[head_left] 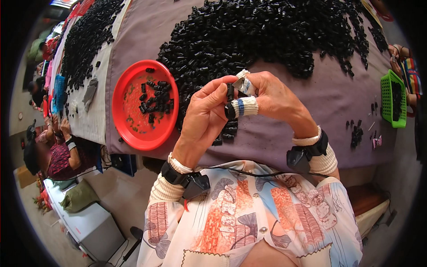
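Both hands meet at frame centre, above the near edge of the tabletop [284,129]; left hand [205,113] pinches a small black plastic part [230,92] between thumb and forefinger, fingers clamped on it; right hand [271,95] closes in from the other side, its taped fingers [243,107] pressed against a second black piece [230,111] just below the first, so also clamped; can't tell whether the two pieces are joined or only touching.

Handling, my read: part is light, rigid, moulded plastic; smooth, so likely slippery; not fragile; best taken at its sides with fingertips, as now; cloth wraps on the right fingers probably help grip.

Look: short, blocky, glossy black, roughly tubular; fine detail too small to tell.

Around: huge heap of the same black parts [267,31] fills the upper centre and right on grey cloth; red round tray [126,104] at left centre holds a small batch; a few more lie stacked just below the hands [229,131]; green basket [393,100] at right edge; small cluster of parts [356,133] at lower right.
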`<state>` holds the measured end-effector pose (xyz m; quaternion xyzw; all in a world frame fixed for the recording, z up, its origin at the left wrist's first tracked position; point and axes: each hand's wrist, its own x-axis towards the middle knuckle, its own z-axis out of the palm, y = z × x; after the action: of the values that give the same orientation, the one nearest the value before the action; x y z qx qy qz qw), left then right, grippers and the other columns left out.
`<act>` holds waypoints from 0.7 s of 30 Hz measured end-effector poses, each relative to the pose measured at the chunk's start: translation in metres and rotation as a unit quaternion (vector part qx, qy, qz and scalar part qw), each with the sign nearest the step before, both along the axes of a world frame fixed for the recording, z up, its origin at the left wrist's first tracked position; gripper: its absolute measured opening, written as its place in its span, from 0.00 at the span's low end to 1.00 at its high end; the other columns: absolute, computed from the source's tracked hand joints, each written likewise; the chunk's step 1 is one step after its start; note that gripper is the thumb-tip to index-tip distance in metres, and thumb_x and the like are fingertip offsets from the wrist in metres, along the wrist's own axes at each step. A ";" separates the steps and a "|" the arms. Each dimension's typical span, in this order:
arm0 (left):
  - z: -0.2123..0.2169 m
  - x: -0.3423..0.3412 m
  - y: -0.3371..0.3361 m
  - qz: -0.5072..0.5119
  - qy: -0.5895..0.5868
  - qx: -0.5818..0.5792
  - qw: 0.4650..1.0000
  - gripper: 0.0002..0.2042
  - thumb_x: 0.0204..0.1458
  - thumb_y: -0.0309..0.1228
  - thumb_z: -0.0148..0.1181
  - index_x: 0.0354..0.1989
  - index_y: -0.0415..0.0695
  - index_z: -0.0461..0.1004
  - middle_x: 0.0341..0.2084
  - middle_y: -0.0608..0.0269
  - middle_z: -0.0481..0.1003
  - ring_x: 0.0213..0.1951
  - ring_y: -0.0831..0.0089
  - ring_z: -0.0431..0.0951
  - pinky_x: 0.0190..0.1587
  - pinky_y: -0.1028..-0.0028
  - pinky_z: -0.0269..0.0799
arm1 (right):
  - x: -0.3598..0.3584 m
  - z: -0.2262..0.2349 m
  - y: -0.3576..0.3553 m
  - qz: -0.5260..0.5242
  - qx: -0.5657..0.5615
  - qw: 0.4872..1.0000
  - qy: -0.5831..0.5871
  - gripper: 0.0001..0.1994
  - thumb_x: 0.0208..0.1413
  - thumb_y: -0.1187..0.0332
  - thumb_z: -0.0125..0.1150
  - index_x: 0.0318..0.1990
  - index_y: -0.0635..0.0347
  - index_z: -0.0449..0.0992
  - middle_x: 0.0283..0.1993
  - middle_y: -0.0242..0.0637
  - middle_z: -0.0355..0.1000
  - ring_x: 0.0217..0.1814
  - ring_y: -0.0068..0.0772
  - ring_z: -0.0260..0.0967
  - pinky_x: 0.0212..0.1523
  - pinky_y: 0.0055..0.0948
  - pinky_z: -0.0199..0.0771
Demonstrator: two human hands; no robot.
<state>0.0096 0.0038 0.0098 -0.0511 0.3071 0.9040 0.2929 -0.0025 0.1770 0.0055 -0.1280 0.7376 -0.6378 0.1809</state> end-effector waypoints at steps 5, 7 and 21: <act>0.000 0.001 -0.001 0.008 -0.014 0.002 1.000 0.13 0.56 0.29 0.48 0.47 0.35 0.68 0.35 0.61 0.74 0.36 0.77 0.75 0.41 0.76 0.72 | -0.002 0.005 -0.001 -0.003 0.054 0.999 0.002 0.22 0.35 0.56 0.67 0.15 0.64 0.62 0.17 0.34 0.60 0.19 0.27 0.57 0.20 0.30 0.56; 0.000 0.001 -0.002 0.010 -0.016 0.011 1.000 0.13 0.56 0.29 0.48 0.47 0.36 0.68 0.36 0.60 0.74 0.37 0.77 0.75 0.42 0.76 0.72 | -0.002 0.006 -0.003 -0.003 0.061 0.998 0.013 0.22 0.35 0.55 0.67 0.15 0.64 0.63 0.16 0.35 0.61 0.19 0.28 0.57 0.20 0.30 0.57; 0.003 0.001 0.002 0.029 0.008 -0.067 0.997 0.12 0.55 0.28 0.50 0.45 0.35 0.69 0.37 0.60 0.73 0.38 0.77 0.73 0.43 0.76 0.71 | -0.004 0.003 -0.002 0.011 0.076 0.997 0.029 0.26 0.34 0.49 0.67 0.17 0.66 0.65 0.13 0.37 0.59 0.16 0.30 0.57 0.19 0.31 0.58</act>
<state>0.0110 0.0059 0.0129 -0.0722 0.3676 0.8901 0.2598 -0.0064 0.1745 0.0089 -0.1404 0.7875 -0.5737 0.1761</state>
